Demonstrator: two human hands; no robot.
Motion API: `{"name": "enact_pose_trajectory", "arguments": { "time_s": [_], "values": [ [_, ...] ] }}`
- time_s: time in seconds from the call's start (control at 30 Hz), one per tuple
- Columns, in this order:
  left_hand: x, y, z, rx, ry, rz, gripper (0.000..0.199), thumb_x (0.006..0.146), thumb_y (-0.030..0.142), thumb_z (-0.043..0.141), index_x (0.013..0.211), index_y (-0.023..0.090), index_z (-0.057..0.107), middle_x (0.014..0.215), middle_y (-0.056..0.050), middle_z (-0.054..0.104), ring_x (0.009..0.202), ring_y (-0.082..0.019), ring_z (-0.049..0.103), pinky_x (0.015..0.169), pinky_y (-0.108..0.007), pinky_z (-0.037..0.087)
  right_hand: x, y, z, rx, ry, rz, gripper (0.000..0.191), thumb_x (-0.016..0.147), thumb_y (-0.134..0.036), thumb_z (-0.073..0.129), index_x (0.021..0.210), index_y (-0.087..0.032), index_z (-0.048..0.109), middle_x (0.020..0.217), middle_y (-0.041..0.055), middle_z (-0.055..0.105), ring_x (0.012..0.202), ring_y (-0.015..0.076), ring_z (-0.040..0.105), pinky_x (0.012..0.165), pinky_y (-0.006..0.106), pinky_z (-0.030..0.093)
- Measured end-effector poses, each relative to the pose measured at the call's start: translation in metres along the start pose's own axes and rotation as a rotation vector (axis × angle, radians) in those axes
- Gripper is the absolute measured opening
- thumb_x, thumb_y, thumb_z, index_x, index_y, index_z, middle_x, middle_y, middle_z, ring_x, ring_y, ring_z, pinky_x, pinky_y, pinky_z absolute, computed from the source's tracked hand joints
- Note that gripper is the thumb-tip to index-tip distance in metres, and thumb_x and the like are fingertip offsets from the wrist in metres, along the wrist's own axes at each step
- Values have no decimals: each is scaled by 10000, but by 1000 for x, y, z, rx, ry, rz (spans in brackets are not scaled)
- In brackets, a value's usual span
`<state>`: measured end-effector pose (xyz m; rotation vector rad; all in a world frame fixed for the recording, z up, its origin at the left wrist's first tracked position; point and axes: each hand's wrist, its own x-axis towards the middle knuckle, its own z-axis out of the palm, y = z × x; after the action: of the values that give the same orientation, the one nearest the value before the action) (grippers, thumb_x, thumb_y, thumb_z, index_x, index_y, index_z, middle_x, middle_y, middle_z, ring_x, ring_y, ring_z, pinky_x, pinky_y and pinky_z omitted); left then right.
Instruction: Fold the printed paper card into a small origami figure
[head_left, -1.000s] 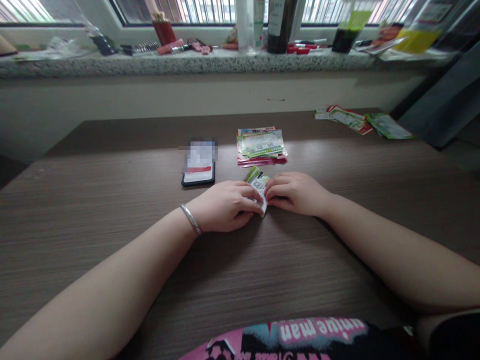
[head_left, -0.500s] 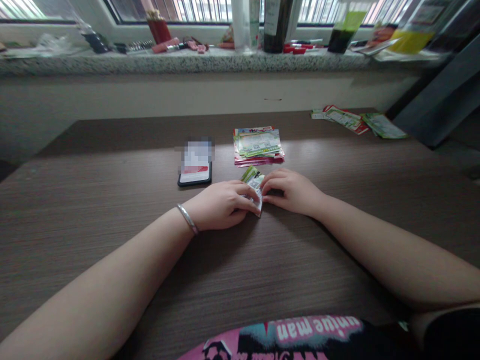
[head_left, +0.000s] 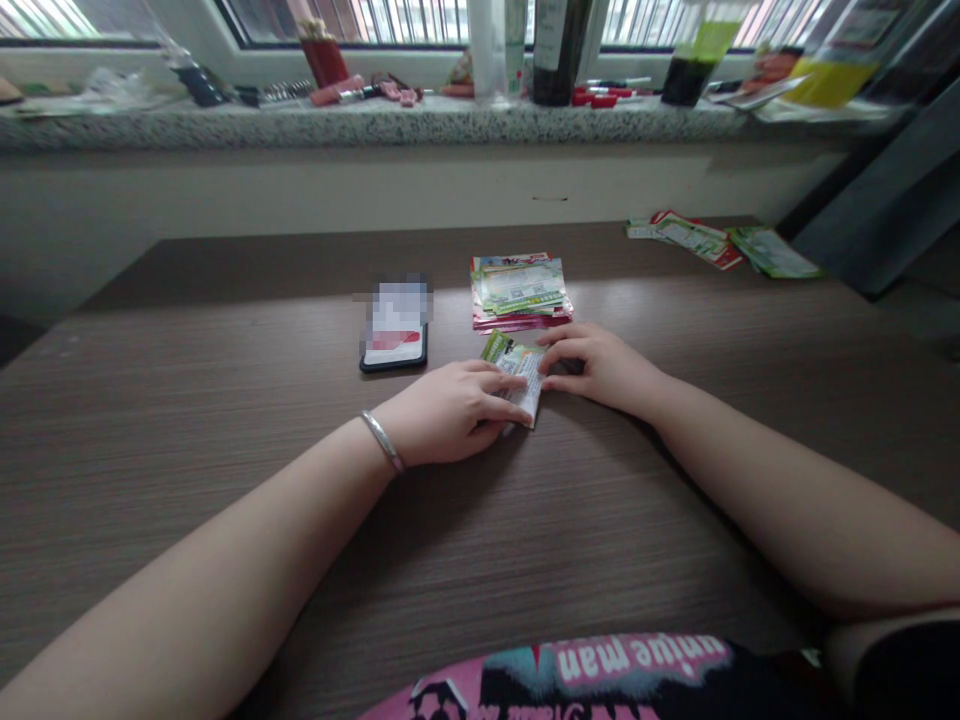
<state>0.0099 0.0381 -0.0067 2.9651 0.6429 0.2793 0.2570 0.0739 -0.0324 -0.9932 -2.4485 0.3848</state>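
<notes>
"Paper (head_left: 529, 362), printed green and white: where?"
"On the desk (head_left: 480, 540), beneath the left hand (head_left: 454, 410), fingers spread."
"Right hand (head_left: 604, 370)?"
"At the paper's right edge, thumb and fingers apart; contact's hard to tell."

The left forearm (head_left: 225, 555) extends diagonally inward from the lower left; the left wrist (head_left: 358, 452) is nearly straight. The left hand (head_left: 454, 412) is palm down, index and middle fingers extended toward the right hand (head_left: 600, 367), thumb low and partly hidden. The right forearm (head_left: 787, 490) enters from the right. The right hand's fingers curve inward, thumb below, with a visible gap between.
</notes>
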Motion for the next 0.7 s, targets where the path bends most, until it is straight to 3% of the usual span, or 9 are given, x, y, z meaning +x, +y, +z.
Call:
{"name": "enact_pose_trajectory", "arguments": {
  "time_s": [0.33,0.53,0.7],
  "values": [
    [0,0,2,-63,7,9,321,864,184,511,1147,263,639,1249,-69,595,1145,-223,550,996,-420,461,4,-3,1,55,-14,-54,89,793,-286,703,838,-214,677,939,30,711,900,182,638,845,351,469],
    [0,3,1,5,-6,-24,336,848,215,536,1171,255,616,1310,-80,546,1134,-255,541,987,-435,458,4,1,0,34,-34,-72,119,795,-290,700,885,-213,691,1006,53,695,971,198,617,895,380,457],
    [-1,2,1,18,-10,-17,323,847,231,543,1160,259,619,1287,-76,563,1137,-266,533,970,-442,461,5,4,-4,30,-160,-207,130,824,-266,662,944,-236,701,1081,50,666,1066,203,584,949,386,443]
  ]
}}
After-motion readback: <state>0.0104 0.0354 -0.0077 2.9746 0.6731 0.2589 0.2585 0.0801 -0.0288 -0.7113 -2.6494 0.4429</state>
